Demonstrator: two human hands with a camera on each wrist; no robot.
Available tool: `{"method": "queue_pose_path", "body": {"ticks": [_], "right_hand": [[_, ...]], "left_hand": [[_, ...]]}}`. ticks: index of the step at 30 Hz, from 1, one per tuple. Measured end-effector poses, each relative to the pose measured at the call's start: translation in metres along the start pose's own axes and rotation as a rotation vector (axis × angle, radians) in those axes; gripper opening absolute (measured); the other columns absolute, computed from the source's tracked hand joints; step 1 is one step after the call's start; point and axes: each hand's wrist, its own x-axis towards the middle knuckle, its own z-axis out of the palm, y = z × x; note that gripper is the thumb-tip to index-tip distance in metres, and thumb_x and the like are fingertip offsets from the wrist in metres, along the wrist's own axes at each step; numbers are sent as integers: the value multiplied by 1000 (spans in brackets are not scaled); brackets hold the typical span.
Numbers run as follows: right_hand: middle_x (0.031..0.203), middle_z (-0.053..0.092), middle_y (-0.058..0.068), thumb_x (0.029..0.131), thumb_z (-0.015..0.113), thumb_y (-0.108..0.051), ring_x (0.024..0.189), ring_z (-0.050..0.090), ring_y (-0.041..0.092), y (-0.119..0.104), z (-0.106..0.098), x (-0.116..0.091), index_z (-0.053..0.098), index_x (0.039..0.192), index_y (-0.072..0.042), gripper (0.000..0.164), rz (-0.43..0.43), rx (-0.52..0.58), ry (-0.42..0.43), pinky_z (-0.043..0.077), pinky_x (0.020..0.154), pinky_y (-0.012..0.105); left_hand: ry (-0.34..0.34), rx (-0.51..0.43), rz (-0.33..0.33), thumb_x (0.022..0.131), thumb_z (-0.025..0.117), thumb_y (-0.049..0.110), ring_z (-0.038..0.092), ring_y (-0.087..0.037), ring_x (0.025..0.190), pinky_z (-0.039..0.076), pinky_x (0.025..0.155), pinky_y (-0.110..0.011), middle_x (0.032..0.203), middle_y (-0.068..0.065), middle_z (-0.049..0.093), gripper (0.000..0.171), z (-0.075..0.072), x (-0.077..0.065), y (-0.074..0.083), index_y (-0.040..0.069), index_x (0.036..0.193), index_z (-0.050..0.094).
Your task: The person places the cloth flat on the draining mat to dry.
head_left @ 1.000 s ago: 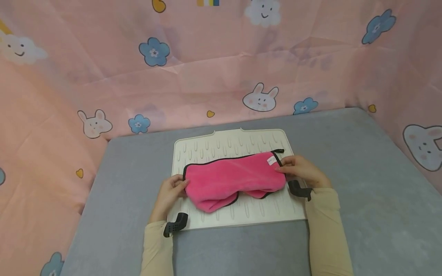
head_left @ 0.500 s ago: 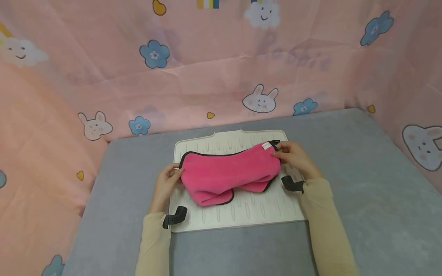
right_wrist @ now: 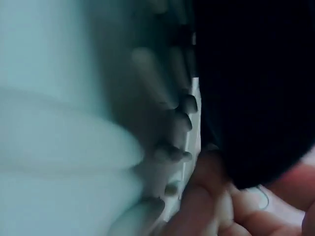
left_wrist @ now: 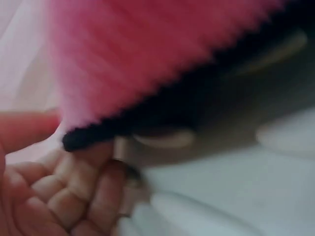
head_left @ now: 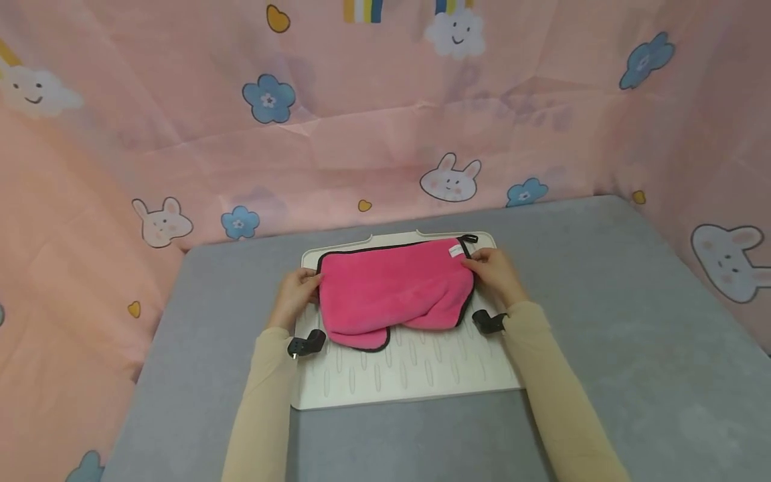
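A pink plush towel [head_left: 391,288] with black edging spreads over the upper part of a cream ridged mat [head_left: 409,375]. My left hand [head_left: 293,292] pinches its left edge between thumb and fingers. At the opposite edge, just below the white label [head_left: 456,250] and black hanging loop [head_left: 468,238], my right hand [head_left: 496,273] pinches the fabric. The towel's lower part is folded and bunched, with a rounded flap at lower left. In the left wrist view the towel's black edge [left_wrist: 103,132] runs between thumb and curled fingers. Dark edging fills much of the right wrist view.
The mat lies on a grey table [head_left: 602,321], its ridges showing below the towel. A pink printed curtain [head_left: 361,147] stands behind and along the sides. Black wrist cameras [head_left: 308,344] sit at both sleeve cuffs, close over the mat.
Both hands have moved the towel away from me toward the mat's far edge and slightly left. Its upper part now looks flatter, and more of the mat's near part shows.
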Motion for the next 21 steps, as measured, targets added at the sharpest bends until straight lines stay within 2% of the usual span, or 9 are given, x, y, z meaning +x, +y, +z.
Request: {"method": "queue_pose_path", "body": {"ticks": [3,7,11,15,21], "right_hand": [[67,53,-2,91,60,-17,64,46,10,5,0,-6,61,97,12,29,36,44,-59,40,59,22],[62,57,-1,93,58,-14,56,53,9,9,-3,-16,59,99,15,30,46,131,-138,46,56,22],[59,60,3,94,58,-16,53,58,11,9,-7,-25,61,97,15,31,43,168,-189,48,56,23],[64,62,5,95,57,-18,55,60,12,7,-10,-35,63,94,13,32,52,181,-249,49,57,24],[73,65,7,96,56,-20,60,61,13,7,-17,-52,63,95,14,34,53,209,-323,51,60,26]], "left_hand": [[-69,2,-40,96,53,11,55,-6,55,48,56,-20,73,-6,61,29,-1,-7,-2,-14,108,52],[-127,31,-68,96,53,15,56,-8,57,49,59,-22,68,-2,56,24,-3,-20,-4,-9,97,55],[-121,23,-77,96,54,16,57,-8,57,51,59,-22,69,-1,57,24,-3,-32,-6,-8,95,56],[-117,33,-88,96,54,14,60,-10,61,53,63,-25,72,-5,63,25,-2,-46,-9,-11,100,58],[-113,50,-91,95,54,13,65,-16,70,54,68,-30,79,-12,67,23,4,-68,-10,-9,96,59]]}}
